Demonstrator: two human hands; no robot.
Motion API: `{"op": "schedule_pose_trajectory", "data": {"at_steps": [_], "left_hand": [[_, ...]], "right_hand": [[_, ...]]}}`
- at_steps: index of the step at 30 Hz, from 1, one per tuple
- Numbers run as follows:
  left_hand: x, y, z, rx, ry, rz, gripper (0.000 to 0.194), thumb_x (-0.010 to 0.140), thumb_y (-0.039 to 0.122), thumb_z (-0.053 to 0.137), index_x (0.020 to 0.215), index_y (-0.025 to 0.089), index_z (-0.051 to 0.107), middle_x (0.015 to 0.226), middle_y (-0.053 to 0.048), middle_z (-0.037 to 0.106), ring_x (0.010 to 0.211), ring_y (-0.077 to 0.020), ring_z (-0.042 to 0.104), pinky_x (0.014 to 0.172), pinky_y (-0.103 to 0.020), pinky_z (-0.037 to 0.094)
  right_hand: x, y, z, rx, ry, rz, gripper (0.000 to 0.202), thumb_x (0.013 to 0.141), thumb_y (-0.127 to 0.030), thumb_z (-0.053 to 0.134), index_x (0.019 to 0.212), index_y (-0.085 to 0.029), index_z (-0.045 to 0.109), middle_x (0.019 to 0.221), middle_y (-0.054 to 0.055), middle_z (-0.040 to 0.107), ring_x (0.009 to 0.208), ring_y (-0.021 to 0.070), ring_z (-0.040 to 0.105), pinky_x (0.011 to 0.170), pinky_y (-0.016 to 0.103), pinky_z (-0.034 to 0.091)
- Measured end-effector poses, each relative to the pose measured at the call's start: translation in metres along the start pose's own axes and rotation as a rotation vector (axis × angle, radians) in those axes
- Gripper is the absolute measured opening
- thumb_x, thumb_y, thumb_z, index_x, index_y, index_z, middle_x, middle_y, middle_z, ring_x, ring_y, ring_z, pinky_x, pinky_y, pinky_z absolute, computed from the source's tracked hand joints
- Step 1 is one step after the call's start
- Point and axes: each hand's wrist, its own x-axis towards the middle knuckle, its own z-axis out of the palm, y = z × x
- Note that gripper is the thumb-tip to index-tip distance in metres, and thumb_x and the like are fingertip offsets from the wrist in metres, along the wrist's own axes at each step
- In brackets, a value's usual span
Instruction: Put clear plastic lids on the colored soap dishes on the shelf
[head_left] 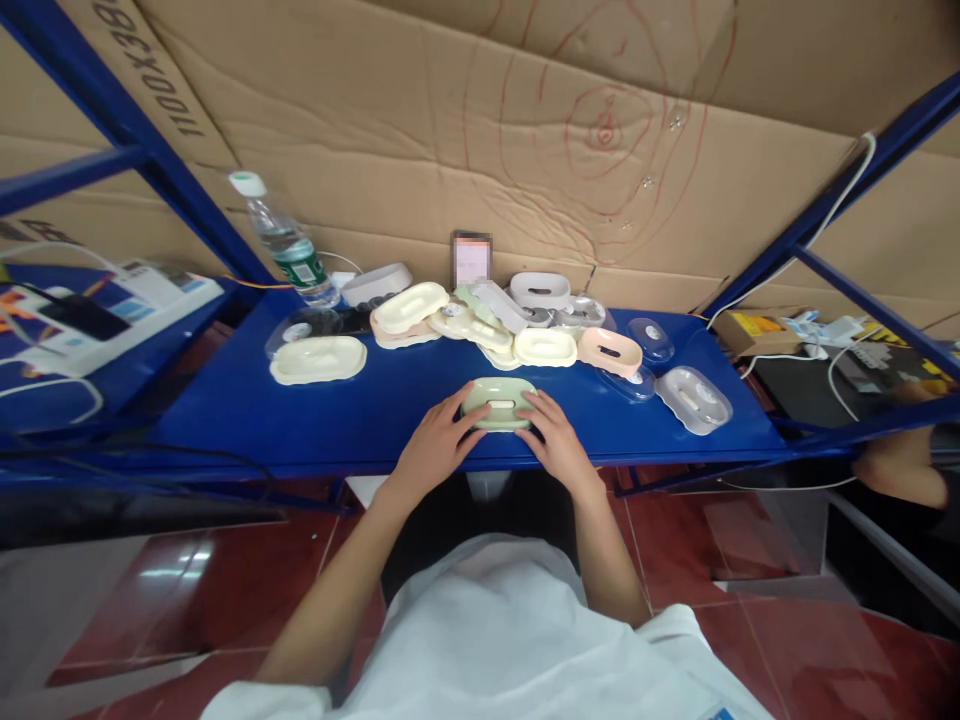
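Close to the front edge of the blue table (360, 425) lies a pale green oval plastic dish (501, 389) with a slot in its middle. My left hand (441, 436) holds its left end, thumb at the front and fingers along the side. On the right end, my right hand (553, 432) grips it in the same way. Just beyond is a pile of similar oval pieces, among them a cream tray (545, 349), a peach oval piece (610, 351) and a grey one (540, 290). Another cream tray (319, 360) lies to the left.
A water bottle (294, 250) stands at the back left, and a phone (471, 262) leans against the cardboard wall (360, 130). Clear plastic covers (651, 341) lie at the right. Blue frame bars (817, 215) flank the table. Another person's arm (904, 460) shows at the far right.
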Motion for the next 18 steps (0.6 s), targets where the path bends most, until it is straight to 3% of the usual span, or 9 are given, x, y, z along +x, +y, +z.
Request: {"op": "schedule_pose_trajectory", "data": {"at_steps": [4, 7, 9, 11, 13, 18], "left_hand": [[0.01, -0.003, -0.012, -0.031, -0.009, -0.015, 0.048, 0.113, 0.048, 0.043, 0.151, 0.026, 0.064, 0.164, -0.016, 0.053, 0.146, -0.0332, 0.057, 0.118, -0.053, 0.048], [0.044, -0.014, -0.028, 0.022, 0.087, -0.096, 0.05, 0.113, 0.046, 0.041, 0.154, 0.024, 0.06, 0.153, -0.014, 0.064, 0.142, -0.0311, 0.059, 0.118, -0.05, 0.045], [0.076, -0.025, -0.034, 0.107, 0.143, -0.138, 0.053, 0.11, 0.044, 0.048, 0.155, 0.017, 0.058, 0.159, -0.019, 0.058, 0.149, -0.0364, 0.053, 0.122, -0.054, 0.04], [0.104, -0.036, -0.036, 0.175, 0.105, -0.138, 0.065, 0.104, 0.041, 0.06, 0.162, 0.012, 0.05, 0.17, -0.024, 0.044, 0.157, -0.0436, 0.042, 0.125, -0.062, 0.034], [0.123, -0.045, -0.034, 0.183, 0.067, -0.142, 0.063, 0.103, 0.031, 0.061, 0.161, 0.013, 0.05, 0.17, -0.024, 0.045, 0.158, -0.0437, 0.041, 0.125, -0.064, 0.034], [0.127, -0.054, -0.037, 0.082, 0.093, -0.074, 0.046, 0.106, 0.031, 0.056, 0.15, 0.018, 0.065, 0.158, -0.016, 0.061, 0.151, -0.0354, 0.054, 0.126, -0.056, 0.04]], "right_hand": [[-0.001, -0.001, -0.002, 0.026, 0.001, 0.0, 0.03, 0.107, -0.038, 0.066, 0.133, -0.028, 0.075, 0.158, 0.009, 0.061, 0.158, 0.0303, 0.045, 0.129, 0.056, 0.042], [0.0, -0.002, -0.003, 0.034, 0.01, -0.005, 0.031, 0.107, -0.04, 0.065, 0.133, -0.026, 0.076, 0.162, 0.01, 0.058, 0.157, 0.0299, 0.046, 0.13, 0.054, 0.041], [0.0, -0.003, -0.003, 0.033, 0.029, -0.009, 0.031, 0.108, -0.041, 0.064, 0.132, -0.025, 0.077, 0.164, 0.012, 0.055, 0.156, 0.0294, 0.048, 0.13, 0.053, 0.041], [0.0, -0.004, -0.003, 0.034, 0.046, -0.002, 0.031, 0.108, -0.04, 0.063, 0.131, -0.025, 0.077, 0.163, 0.013, 0.056, 0.155, 0.0285, 0.049, 0.129, 0.052, 0.042], [0.001, -0.005, -0.003, 0.036, 0.056, 0.013, 0.029, 0.108, -0.039, 0.062, 0.13, -0.026, 0.078, 0.161, 0.012, 0.057, 0.153, 0.028, 0.051, 0.128, 0.052, 0.044], [0.001, -0.007, -0.003, 0.04, 0.061, 0.02, 0.029, 0.108, -0.039, 0.063, 0.13, -0.027, 0.078, 0.159, 0.013, 0.059, 0.152, 0.0283, 0.052, 0.127, 0.05, 0.045]]}}
